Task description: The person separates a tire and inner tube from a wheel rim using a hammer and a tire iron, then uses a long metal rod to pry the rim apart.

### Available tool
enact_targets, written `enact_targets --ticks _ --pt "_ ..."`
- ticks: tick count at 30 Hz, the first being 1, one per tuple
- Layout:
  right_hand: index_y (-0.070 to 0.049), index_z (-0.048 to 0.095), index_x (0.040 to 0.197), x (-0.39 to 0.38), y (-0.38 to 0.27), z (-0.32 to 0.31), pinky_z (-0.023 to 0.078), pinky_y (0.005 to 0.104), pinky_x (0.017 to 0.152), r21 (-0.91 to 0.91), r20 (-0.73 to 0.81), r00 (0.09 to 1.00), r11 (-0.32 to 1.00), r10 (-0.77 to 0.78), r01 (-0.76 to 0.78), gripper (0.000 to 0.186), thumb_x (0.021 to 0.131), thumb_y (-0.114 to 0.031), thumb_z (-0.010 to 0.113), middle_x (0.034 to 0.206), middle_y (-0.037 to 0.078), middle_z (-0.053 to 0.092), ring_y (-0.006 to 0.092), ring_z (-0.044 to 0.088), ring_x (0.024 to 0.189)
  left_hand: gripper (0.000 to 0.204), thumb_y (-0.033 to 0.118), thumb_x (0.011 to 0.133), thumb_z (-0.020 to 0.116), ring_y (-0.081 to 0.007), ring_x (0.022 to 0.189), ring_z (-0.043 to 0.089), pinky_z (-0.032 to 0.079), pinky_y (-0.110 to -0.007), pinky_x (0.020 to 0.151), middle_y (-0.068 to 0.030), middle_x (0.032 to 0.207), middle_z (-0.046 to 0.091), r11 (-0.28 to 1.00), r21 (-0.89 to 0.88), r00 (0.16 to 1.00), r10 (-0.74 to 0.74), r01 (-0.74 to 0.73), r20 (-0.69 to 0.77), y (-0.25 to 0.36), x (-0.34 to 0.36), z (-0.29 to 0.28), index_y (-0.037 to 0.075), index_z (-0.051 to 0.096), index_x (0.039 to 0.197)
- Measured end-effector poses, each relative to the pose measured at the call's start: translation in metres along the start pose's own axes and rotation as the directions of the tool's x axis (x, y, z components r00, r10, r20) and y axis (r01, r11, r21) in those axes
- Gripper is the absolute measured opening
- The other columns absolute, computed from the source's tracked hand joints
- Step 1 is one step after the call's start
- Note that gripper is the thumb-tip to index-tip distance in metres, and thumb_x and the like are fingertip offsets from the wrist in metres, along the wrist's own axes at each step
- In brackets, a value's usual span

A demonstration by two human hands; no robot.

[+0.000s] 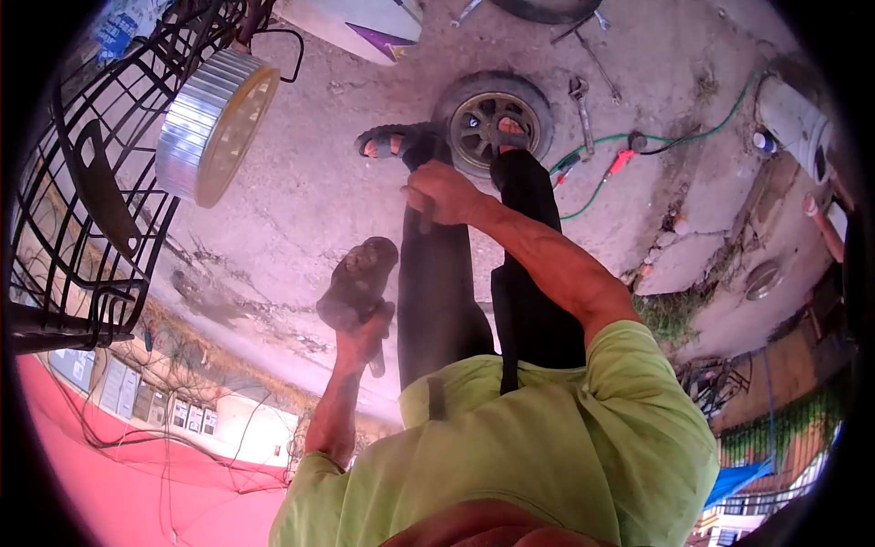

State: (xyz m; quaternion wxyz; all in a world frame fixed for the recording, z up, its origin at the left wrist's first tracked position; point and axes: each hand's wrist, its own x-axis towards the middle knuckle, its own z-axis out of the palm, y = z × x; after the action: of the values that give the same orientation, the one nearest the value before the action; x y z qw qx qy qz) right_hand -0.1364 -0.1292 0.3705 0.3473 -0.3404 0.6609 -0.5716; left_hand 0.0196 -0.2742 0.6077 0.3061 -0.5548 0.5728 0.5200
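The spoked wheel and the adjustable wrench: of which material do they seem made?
Tyre: probably rubber, since it is dark and matt. Spoked rim: likely metal, perhaps painted, given its tan colour. Adjustable wrench: apparently bare steel, from its grey metallic shine.

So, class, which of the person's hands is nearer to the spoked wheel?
Right. The right hand is just below and left of the spoked wheel in view; the left hand is farther down and left.

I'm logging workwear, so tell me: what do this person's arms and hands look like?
The short sleeves are yellow-green cloth, with no marking that I can see. Below them the forearms are bare. The left hand and right hand are ungloved; no watch or cable shows.
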Motion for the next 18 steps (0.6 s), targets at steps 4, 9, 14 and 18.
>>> enact_targets --ticks 4,9,14,18 --pt "-0.005 0.056 0.074 -0.004 -0.001 0.003 0.044 0.0455 0.077 -0.012 -0.039 0.999 1.0 0.023 -0.024 0.022 0.088 -0.021 0.059 0.076 0.014 0.056 0.037 0.056 0.08 0.014 0.011 0.088 0.07 -0.0125 0.053 0.053 0.044 -0.027 0.049 -0.002 0.064 0.055 0.998 -0.026 0.998 -0.059 0.059 0.013 -0.004 0.002 0.001 0.004 0.06 0.082" --pt "-0.004 0.056 0.074 -0.005 0.008 0.003 0.045 0.0463 0.076 -0.035 -0.012 0.999 0.999 -0.034 0.034 0.022 0.089 -0.019 0.059 0.076 0.015 0.057 0.0381 0.057 0.079 0.014 0.014 0.089 0.07 -0.0116 0.054 0.053 0.044 -0.027 0.049 -0.0018 0.065 0.056 0.999 -0.028 0.998 -0.042 0.043 0.035 0.008 -0.001 0.002 0.005 0.061 0.083" --pt "-0.005 0.057 0.073 0.001 0.012 0.005 0.045 0.048 0.074 -0.037 -0.075 0.997 0.999 0.0 -0.003 0.021 0.088 -0.02 0.06 0.075 0.016 0.058 0.0391 0.058 0.079 0.015 0.018 0.09 0.07 -0.0123 0.056 0.054 0.044 -0.029 0.051 -0.0023 0.067 0.056 0.994 -0.083 0.994 0.079 -0.072 0.08 0.021 -0.011 -0.003 0.006 0.062 0.085" --pt "-0.003 0.058 0.072 0.009 -0.001 -0.001 0.048 0.0473 0.074 -0.063 -0.156 0.987 0.997 0.024 -0.034 0.022 0.088 -0.017 0.063 0.072 0.017 0.061 0.039 0.062 0.076 0.015 0.019 0.09 0.069 -0.0129 0.058 0.053 0.044 -0.03 0.053 -0.0022 0.068 0.056 0.991 0.0 0.988 0.133 -0.134 0.077 0.038 -0.023 -0.016 0.006 0.062 0.088"
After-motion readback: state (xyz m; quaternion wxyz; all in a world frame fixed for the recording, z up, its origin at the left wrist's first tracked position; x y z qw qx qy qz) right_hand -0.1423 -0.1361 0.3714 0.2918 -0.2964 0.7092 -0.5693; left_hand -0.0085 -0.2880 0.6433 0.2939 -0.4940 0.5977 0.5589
